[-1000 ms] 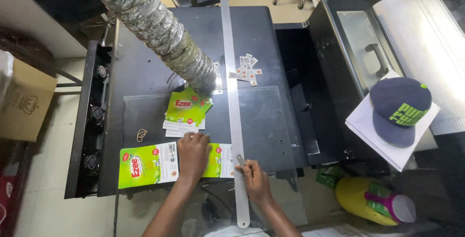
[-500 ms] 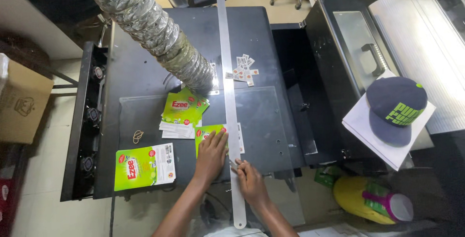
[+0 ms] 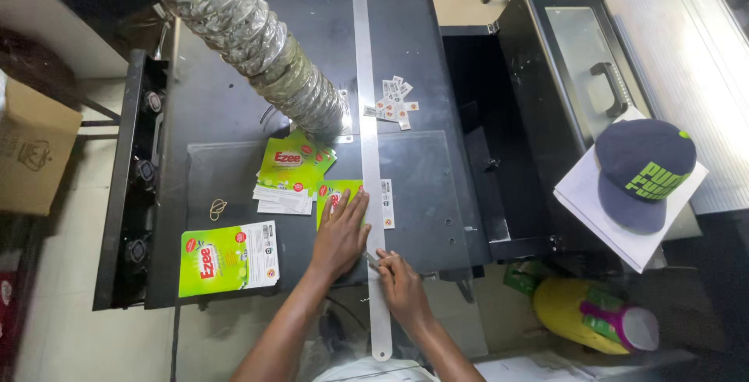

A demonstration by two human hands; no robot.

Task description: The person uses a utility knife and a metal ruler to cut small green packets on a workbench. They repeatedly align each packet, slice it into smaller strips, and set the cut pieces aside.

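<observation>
Left hand (image 3: 341, 230) has shifted right since 1 s ago: it was flat on a green label sheet at lower left, now it lies spread, palm down, on another green label sheet (image 3: 337, 195) under the long metal ruler (image 3: 367, 140), centre frame. The earlier sheet (image 3: 228, 257) sits alone at lower left. Right hand (image 3: 399, 279) is curled at the ruler's near part, pinching a small blade-like tool (image 3: 370, 257); too small to confirm. Reads as the sheet now lined up for trimming. Label stack (image 3: 295, 165) and cut offcuts (image 3: 394, 103) unmoved.
</observation>
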